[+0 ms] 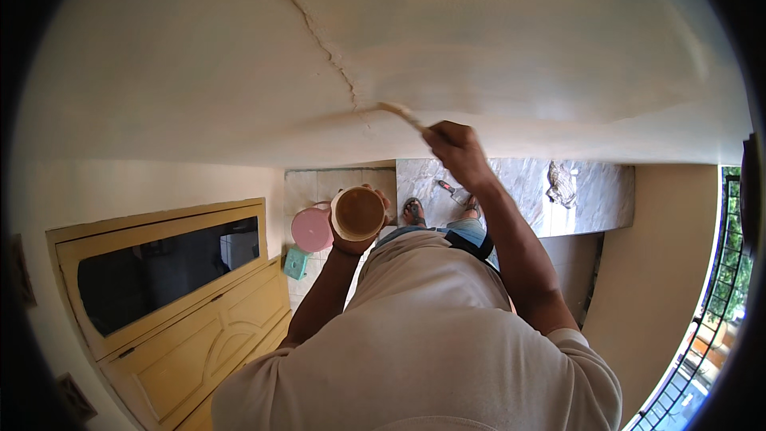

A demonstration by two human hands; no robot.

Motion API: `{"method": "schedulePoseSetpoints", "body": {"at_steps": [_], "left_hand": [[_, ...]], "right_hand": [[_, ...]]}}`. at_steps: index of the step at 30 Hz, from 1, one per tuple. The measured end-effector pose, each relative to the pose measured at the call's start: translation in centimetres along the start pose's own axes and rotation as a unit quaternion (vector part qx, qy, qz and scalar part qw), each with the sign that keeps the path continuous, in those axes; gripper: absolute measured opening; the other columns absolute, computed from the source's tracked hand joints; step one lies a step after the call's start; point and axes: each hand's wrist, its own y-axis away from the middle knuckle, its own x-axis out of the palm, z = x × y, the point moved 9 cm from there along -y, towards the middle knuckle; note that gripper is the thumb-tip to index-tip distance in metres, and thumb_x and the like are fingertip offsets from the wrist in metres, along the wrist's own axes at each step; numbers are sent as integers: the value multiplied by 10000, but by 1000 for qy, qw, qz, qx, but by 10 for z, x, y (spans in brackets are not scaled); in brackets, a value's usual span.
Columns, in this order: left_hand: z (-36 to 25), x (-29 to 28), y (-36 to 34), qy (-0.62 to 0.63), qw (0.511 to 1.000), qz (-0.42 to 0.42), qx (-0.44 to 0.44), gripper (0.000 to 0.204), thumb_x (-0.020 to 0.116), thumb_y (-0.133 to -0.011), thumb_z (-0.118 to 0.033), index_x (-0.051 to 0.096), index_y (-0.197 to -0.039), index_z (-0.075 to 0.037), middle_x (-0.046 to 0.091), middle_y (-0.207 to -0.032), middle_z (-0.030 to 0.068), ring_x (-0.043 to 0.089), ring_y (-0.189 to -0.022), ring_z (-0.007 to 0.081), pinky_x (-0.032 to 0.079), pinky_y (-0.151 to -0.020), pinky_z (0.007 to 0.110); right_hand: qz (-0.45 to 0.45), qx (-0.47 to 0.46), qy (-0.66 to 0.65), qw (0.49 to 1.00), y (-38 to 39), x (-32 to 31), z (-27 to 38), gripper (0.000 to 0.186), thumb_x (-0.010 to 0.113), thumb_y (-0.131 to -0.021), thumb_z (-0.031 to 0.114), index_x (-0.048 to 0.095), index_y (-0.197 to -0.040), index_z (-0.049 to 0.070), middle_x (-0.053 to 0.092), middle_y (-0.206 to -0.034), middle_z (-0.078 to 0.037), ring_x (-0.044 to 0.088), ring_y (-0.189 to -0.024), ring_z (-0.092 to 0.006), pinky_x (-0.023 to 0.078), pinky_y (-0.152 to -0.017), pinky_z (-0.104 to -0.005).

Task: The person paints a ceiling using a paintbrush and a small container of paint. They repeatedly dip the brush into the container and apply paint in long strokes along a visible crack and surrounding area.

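My right hand (pixel 453 148) grips a slim pale-handled tool (pixel 403 113), apparently a brush, whose blurred tip is at a jagged crack (pixel 327 52) in the pale wall (pixel 519 48). The crack runs from the upper middle down toward the tool. My left hand (pixel 359 235) is closed around a small round container (pixel 358 211), pale at its rim and brown inside, held below and left of the crack.
My sandalled feet stand on a marble ledge (pixel 511 191) with a scraper (pixel 448 190) and crumpled material (pixel 561 183). A pink bucket (pixel 309 231) and teal stool (pixel 295 262) are on the tiles lower down. A yellow door (pixel 183 343) is left; a barred window (pixel 722 255) is right.
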Motion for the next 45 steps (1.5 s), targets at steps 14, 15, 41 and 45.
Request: {"method": "schedulePoseSetpoints", "body": {"at_steps": [14,15,41,45], "left_hand": [[-3,12,-10,3,1000,0,-9,588,595,-987,-491,522,-1389,-68,553,-1355,180,532,-1305,379,557,-976,548],[-1,17,-12,19,1000,2,-9,584,540,-1013,-508,530,-1390,-62,563,-1352,191,536,-1298,394,561,-956,569],[4,32,-2,-12,999,16,31,590,481,-1039,-537,546,-1367,-51,575,-1305,187,539,-1269,389,562,-926,580],[4,8,10,-27,998,-1,48,593,577,-994,-514,538,-1383,-68,565,-1334,174,540,-1292,379,561,-962,547]], "right_hand": [[68,-85,66,992,26,32,51,251,612,-1053,221,690,-995,-10,505,-695,46,424,-626,-46,355,-532,-265],[55,-85,54,993,19,27,53,247,615,-1051,221,693,-997,-8,508,-693,46,422,-622,-48,355,-532,-266],[-112,36,-185,976,88,-110,55,232,590,-1041,186,685,-1042,-26,467,-639,45,324,-478,-6,215,-414,-212],[-139,55,-210,966,120,-123,43,272,592,-1027,197,670,-1077,-59,495,-664,36,362,-483,-4,217,-414,-194]]}}
